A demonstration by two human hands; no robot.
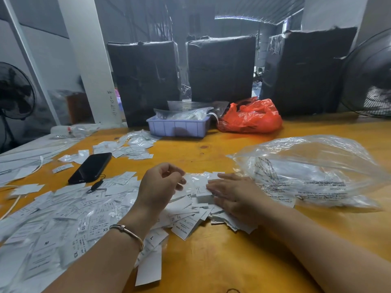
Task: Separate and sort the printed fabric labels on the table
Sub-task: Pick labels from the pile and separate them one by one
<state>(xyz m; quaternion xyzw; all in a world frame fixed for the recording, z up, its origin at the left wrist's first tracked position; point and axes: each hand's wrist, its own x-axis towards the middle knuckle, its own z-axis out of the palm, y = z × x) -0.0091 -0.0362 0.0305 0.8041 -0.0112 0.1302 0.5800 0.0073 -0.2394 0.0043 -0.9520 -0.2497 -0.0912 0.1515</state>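
- Desk (222, 261): yellow-orange top; the near edge carries both forearms.
- Loose labels (53, 225): white printed fabric strips spread over the near-left part of the desk, some marked XS, M and L, some inside clear sleeves.
- Bracelet (129, 231): thin metal band on the left wrist.
- Left hand (160, 187): raised just above the labels, fingers curled, thumb and fingertips pinching the edge of one white label (190, 182).
- Right hand (232, 193): palm down, fingers straight and flat — pressing on a small stack of labels (203, 195) at desk centre. More labels fan out beneath and in front of it.
- Clear bag (313, 170): large crumpled plastic bag with printed warning text, just beside the right hand on its right.
- Phone (91, 168): black, face up, left of centre, with a short black strap at its near end.
- Second label group (131, 146): a smaller scatter beyond the phone.
- Tray (177, 127): pale purple plastic, holding clear packets, at the far centre of the desk.
- Red bag (249, 117): orange-red plastic, just right of the tray.
- Black bales (220, 68): three wrapped blocks standing upright along the far edge.
- Fans (370, 77): one at the far right — another at the far left.
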